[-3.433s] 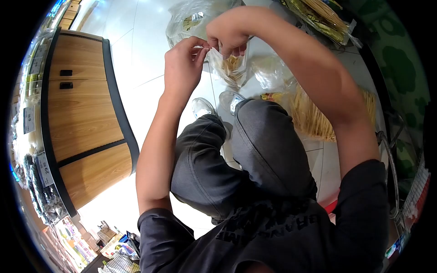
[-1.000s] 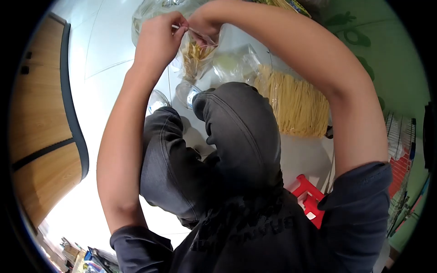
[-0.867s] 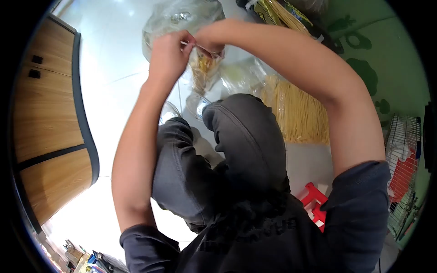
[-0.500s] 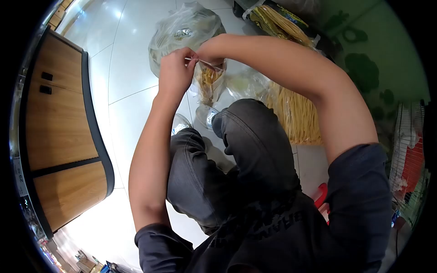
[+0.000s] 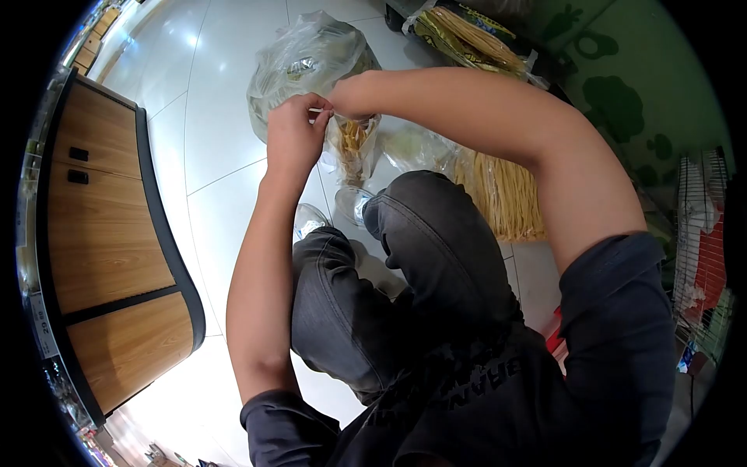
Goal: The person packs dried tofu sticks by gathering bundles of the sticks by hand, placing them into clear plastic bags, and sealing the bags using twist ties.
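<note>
My left hand point(image 5: 297, 121) is closed in a pinch, thumb and forefinger meeting on a thin pale strip. My right hand point(image 5: 354, 95) is bent inward right beside it, curled, its fingers mostly hidden from view. Just below both hands is a clear plastic bag point(image 5: 352, 146) holding yellowish-brown dried strips, upright on the floor. Its upper end is hidden by my right hand. Behind the hands sits a large translucent plastic bag point(image 5: 307, 62), whose contents I cannot make out.
Long yellow dried sticks in clear plastic point(image 5: 506, 194) lie to the right of my knees. Further back is another yellow-and-black pack of sticks point(image 5: 467, 39). A wooden cabinet point(image 5: 117, 233) stands at left, a wire rack point(image 5: 700, 233) at right. My shoes rest on pale tiles.
My hands have drawn slightly closer together, and the pale strip seen between them shows less now. The whole view has shifted a little; the bags stay in place.
</note>
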Motion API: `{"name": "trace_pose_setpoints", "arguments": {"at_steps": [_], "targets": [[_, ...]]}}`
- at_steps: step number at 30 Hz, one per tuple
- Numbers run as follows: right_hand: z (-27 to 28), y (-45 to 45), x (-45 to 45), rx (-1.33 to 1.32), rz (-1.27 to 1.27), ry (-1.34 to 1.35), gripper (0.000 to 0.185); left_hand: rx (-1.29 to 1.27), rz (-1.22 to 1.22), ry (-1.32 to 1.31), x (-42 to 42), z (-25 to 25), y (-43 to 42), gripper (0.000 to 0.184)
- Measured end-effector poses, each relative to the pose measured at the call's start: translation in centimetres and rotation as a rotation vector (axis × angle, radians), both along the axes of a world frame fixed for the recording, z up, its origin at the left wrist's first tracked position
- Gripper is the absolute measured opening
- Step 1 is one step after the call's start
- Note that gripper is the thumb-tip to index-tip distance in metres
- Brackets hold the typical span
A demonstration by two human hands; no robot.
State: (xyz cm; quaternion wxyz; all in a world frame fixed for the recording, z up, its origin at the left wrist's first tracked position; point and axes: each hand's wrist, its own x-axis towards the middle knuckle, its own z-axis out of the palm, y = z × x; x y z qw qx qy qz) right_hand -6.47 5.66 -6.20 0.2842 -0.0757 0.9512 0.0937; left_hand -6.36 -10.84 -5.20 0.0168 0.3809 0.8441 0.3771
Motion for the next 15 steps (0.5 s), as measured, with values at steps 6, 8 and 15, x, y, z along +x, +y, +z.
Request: {"name": "trace_pose_setpoints", "arguments": {"at_steps": [6, 8, 15], "targets": [[3.0, -1.4, 1.9, -0.072, -0.122, 0.053, 0.032, -0.013, -0.005, 0.024, -0.2, -0.3, 0.0, 0.011], [2.6, -1.1, 1.7, -0.124, -0.131, 0.091, 0.036, -0.009, -0.007, 0.016, -0.2, -0.2, 0.0, 0.011], [1.0, -1.0, 0.9, -0.009, 0.01, 0.064, 0.023, -0.024, 0.01, 0.005, -0.3, -0.4, 0.1, 0.01]]}}
